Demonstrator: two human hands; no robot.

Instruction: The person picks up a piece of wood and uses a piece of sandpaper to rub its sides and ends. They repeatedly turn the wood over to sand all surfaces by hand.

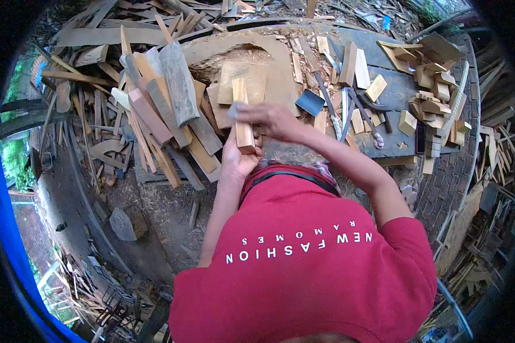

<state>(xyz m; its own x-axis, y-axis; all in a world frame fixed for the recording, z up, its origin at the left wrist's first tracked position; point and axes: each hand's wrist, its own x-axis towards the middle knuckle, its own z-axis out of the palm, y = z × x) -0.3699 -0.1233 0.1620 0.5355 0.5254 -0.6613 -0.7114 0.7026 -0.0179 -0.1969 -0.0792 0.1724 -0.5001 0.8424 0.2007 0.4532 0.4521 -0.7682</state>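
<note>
A squared piece of light wood (pixel 245 136) stands out lengthwise in front of my body, over the worn wooden work surface (pixel 280 48). My left hand (pixel 242 154) is wrapped round its near end from below. Across its upper face lies my right hand (pixel 269 121), slightly blurred, with the fingers pressed together on a small greyish piece (pixel 233 111) that I cannot make out. Under the far end of the wood is a flat pale board (pixel 256 74).
Long boards and offcuts (pixel 179 83) are heaped at the left. To the right lie a dark square plate (pixel 310 102), a hammer-like tool (pixel 377 105), wood blocks (pixel 376 88) and a stack of small cut pieces (pixel 435 108). A log stump (pixel 127 223) stands lower left.
</note>
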